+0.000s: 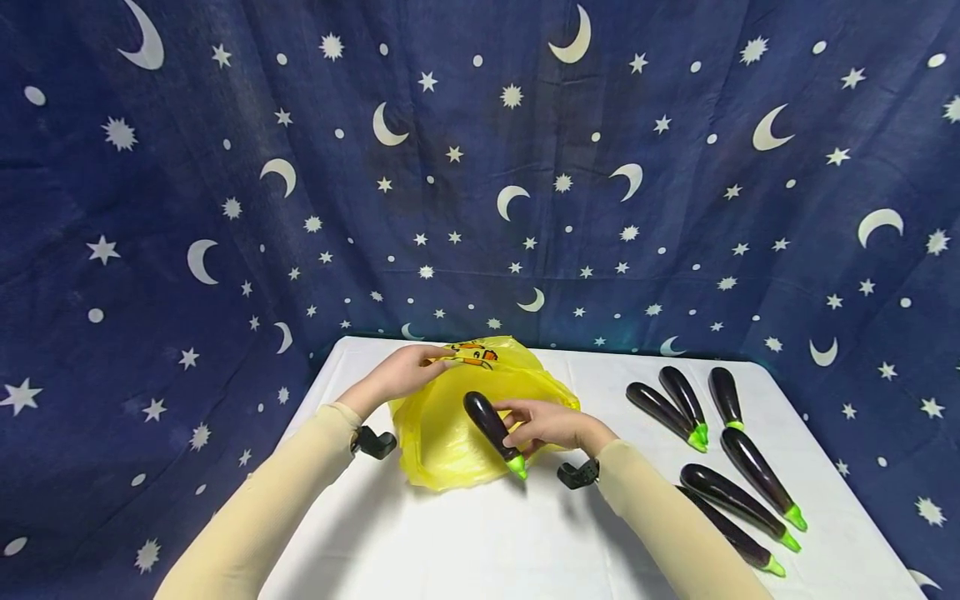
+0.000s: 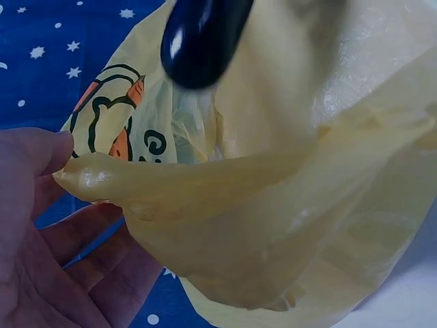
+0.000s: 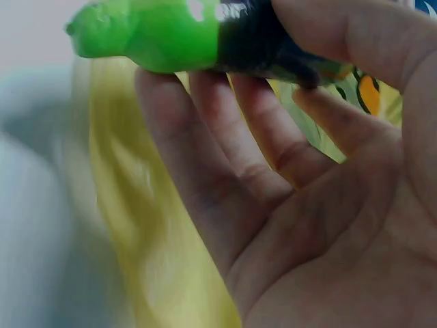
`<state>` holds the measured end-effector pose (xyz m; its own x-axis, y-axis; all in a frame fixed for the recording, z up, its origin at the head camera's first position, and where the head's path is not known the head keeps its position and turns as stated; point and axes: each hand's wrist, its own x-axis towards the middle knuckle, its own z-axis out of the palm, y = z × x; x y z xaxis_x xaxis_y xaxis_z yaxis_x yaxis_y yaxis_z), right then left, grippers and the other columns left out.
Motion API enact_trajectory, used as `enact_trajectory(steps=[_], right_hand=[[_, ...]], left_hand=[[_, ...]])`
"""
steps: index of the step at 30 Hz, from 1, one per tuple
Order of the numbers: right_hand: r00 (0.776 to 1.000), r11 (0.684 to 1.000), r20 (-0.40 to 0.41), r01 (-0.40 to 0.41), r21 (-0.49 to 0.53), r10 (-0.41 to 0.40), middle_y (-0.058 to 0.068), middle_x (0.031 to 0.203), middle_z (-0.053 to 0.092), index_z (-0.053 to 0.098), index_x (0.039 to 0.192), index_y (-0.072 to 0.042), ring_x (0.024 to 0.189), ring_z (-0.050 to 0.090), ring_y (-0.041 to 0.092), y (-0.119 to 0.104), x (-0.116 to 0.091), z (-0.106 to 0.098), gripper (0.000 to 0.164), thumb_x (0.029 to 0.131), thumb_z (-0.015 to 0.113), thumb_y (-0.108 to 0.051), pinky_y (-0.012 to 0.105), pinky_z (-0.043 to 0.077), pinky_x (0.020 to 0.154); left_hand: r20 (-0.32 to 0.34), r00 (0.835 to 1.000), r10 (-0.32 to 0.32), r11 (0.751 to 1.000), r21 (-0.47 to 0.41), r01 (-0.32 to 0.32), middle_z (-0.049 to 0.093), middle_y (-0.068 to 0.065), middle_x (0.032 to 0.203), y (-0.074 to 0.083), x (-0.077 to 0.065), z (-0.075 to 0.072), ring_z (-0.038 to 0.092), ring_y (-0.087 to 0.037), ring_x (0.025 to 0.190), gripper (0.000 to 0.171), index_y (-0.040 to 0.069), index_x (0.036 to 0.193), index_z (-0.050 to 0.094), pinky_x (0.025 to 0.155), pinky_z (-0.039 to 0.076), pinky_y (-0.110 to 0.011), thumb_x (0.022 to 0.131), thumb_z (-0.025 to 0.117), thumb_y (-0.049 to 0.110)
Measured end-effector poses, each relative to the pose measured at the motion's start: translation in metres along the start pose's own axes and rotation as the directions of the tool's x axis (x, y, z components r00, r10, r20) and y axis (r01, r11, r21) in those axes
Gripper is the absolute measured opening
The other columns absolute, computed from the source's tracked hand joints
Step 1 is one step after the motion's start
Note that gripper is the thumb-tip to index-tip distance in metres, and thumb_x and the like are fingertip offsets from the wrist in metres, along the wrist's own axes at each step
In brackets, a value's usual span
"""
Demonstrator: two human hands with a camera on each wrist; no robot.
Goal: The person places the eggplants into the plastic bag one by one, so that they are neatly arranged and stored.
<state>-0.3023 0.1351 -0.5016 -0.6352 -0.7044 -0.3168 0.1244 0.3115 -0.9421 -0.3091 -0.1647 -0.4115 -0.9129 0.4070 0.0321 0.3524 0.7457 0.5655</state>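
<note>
Above the opening of a yellow plastic bag (image 1: 450, 442), my right hand (image 1: 553, 423) holds a dark eggplant (image 1: 486, 419) between thumb and fingers. Its green stem end (image 3: 171, 34) points toward me, and its rounded dark end (image 2: 205, 48) shows over the bag in the left wrist view. My left hand (image 1: 405, 371) pinches the bag's rim at the upper left, thumb on one side and fingers on the other. Orange and black printing (image 2: 113, 102) shows on the bag near that hand. What lies deep inside the bag is hidden.
Several more eggplants (image 1: 738, 500) with green stems lie on the right side of the white-covered table (image 1: 465, 550). My right forearm partly covers the nearest one. Behind the table hangs a dark blue cloth (image 1: 480, 167) with moons and stars.
</note>
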Motion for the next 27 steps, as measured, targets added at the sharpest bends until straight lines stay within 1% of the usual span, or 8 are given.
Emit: enact_trajectory(steps=[5,8,10,13,16,19,22,27], right_hand=[[0.998,1.000,-0.054,0.007,0.004,-0.007,0.015,0.127,0.058,0.040,0.157,-0.012,0.102,0.066,0.027,-0.006,0.026,0.014,0.078,0.088,0.076,-0.017,0.043,0.060,0.083],[0.998,0.999,-0.066,0.017,0.032,-0.015,0.015,0.127,0.059,0.040,0.157,-0.012,0.103,0.066,0.027,-0.009,0.040,0.022,0.077,0.088,0.075,-0.016,0.044,0.060,0.083],[0.998,0.998,-0.060,0.026,0.051,-0.023,0.016,0.126,0.059,0.040,0.157,-0.011,0.103,0.066,0.028,-0.010,0.048,0.027,0.076,0.089,0.074,-0.014,0.045,0.060,0.084],[0.998,0.998,-0.052,0.024,0.066,-0.021,0.017,0.124,0.059,0.041,0.156,-0.012,0.103,0.066,0.027,-0.011,0.057,0.033,0.075,0.089,0.074,-0.012,0.045,0.060,0.083],[0.999,0.996,-0.047,0.016,0.082,-0.012,0.018,0.123,0.059,0.042,0.156,-0.012,0.101,0.067,0.028,-0.012,0.062,0.037,0.074,0.088,0.074,-0.010,0.046,0.060,0.083],[0.999,0.995,-0.047,0.011,0.100,-0.006,0.019,0.121,0.059,0.042,0.155,-0.010,0.100,0.068,0.029,-0.013,0.065,0.039,0.074,0.088,0.073,-0.008,0.048,0.060,0.082],[0.999,0.995,-0.051,0.007,0.103,-0.002,0.018,0.119,0.060,0.042,0.155,-0.011,0.099,0.068,0.028,-0.013,0.067,0.041,0.074,0.088,0.073,-0.007,0.048,0.060,0.082],[0.999,0.994,-0.047,0.012,0.113,-0.007,0.018,0.118,0.061,0.041,0.156,-0.009,0.098,0.068,0.028,-0.012,0.073,0.044,0.074,0.089,0.073,-0.007,0.049,0.060,0.082]], left_hand=[[0.006,1.000,-0.007,1.000,-0.001,0.007,0.065,-0.009,0.136,0.002,0.000,0.000,0.062,-0.028,0.123,0.040,0.014,0.139,0.066,0.105,0.048,-0.048,0.104,0.057,0.031],[0.008,1.000,-0.012,1.000,0.001,0.012,0.066,-0.009,0.135,0.003,-0.001,0.000,0.064,-0.027,0.118,0.040,0.013,0.138,0.067,0.102,0.050,-0.047,0.103,0.058,0.030],[0.011,1.000,-0.013,1.000,-0.003,0.013,0.066,-0.009,0.135,0.003,-0.001,-0.001,0.064,-0.026,0.115,0.041,0.013,0.139,0.066,0.101,0.050,-0.046,0.101,0.061,0.029],[0.042,0.999,-0.012,1.000,-0.007,0.012,0.065,-0.010,0.137,0.001,-0.002,-0.003,0.063,-0.027,0.116,0.048,0.012,0.142,0.063,0.103,0.049,-0.047,0.095,0.068,0.024],[0.093,0.996,-0.010,1.000,-0.011,0.011,0.060,-0.010,0.142,-0.001,-0.004,-0.005,0.059,-0.031,0.123,0.061,0.014,0.148,0.057,0.107,0.045,-0.049,0.089,0.072,0.018],[0.144,0.990,0.011,1.000,-0.017,-0.008,0.055,-0.009,0.148,-0.005,-0.006,-0.005,0.054,-0.032,0.130,0.070,0.015,0.153,0.051,0.111,0.041,-0.050,0.086,0.073,0.013],[0.184,0.982,0.044,0.999,-0.033,-0.039,0.048,-0.007,0.154,-0.007,-0.008,-0.006,0.049,-0.032,0.136,0.075,0.017,0.156,0.046,0.114,0.037,-0.050,0.086,0.072,0.009],[0.208,0.972,0.108,0.993,-0.067,-0.096,0.042,-0.005,0.160,-0.011,-0.013,-0.006,0.042,-0.029,0.143,0.077,0.019,0.160,0.039,0.117,0.032,-0.051,0.090,0.068,0.004]])
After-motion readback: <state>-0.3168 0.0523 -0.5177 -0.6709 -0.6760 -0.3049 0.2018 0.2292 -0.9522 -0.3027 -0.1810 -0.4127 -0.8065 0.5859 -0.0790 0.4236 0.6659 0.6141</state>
